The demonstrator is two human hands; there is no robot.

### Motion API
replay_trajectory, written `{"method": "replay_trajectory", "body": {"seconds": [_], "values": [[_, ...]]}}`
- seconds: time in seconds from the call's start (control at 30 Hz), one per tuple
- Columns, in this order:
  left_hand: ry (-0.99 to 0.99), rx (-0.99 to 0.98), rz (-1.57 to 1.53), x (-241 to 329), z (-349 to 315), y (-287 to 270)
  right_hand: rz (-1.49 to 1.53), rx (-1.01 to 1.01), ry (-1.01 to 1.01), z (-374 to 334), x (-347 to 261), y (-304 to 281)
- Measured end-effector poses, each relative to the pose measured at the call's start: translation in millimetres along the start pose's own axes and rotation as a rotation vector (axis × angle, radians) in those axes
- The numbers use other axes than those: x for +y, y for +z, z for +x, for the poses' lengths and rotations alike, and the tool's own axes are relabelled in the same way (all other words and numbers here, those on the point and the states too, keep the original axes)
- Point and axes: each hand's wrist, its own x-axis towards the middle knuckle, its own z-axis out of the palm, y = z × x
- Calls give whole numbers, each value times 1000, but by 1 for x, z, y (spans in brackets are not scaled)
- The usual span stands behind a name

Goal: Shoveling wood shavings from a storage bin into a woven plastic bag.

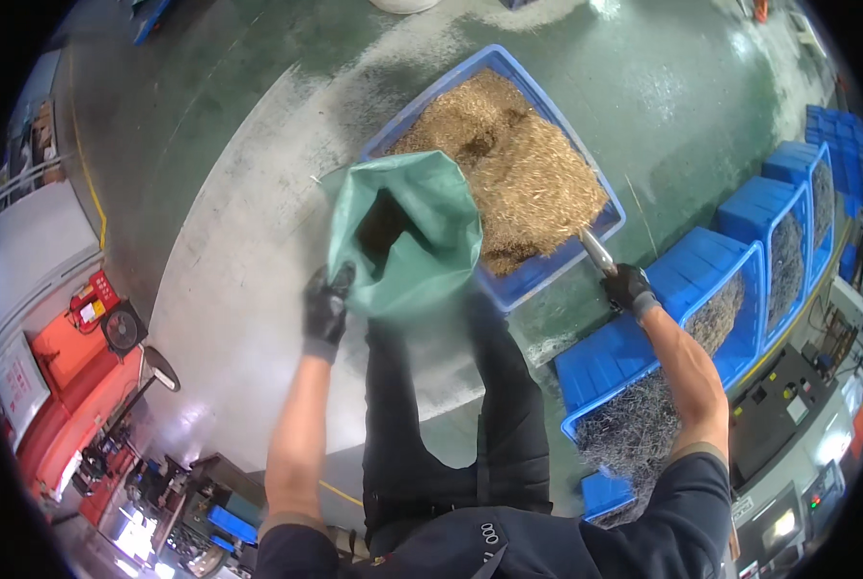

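Green floor [663,116] spreads around us; our left hand [327,307] grasps the open green sack [446,198] before the blue bin [545,284], our nearer right hand [628,288] a metal handle [598,253] slanting forward-left into golden shavings [542,183]

Glare on floor [658,92] (curved edges)

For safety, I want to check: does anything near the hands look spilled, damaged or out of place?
Nothing clearly stands out. The golden shavings lie heaped inside the blue tub, the left hand holds the green sack, and the right hand grips the silver tool. Tiny spilled bits could escape notice at this size.
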Motion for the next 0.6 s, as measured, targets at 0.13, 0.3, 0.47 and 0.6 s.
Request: {"method": "replay_trajectory", "body": {"seconds": [0.13, 0.3, 0.47, 0.6], "values": [[35, 108, 188, 18, 9, 34, -97, 57, -94, -27, 16, -24], [-71, 14, 160, 48, 9, 61, -551, 191, -312, -39, 4, -33], [-46, 9, 184, 65, 5, 67, -237, -78, -161, -38, -35, -15], [56, 3, 247, 55, 8, 69, -337, -130, -227, -27, -58, 8]]}}
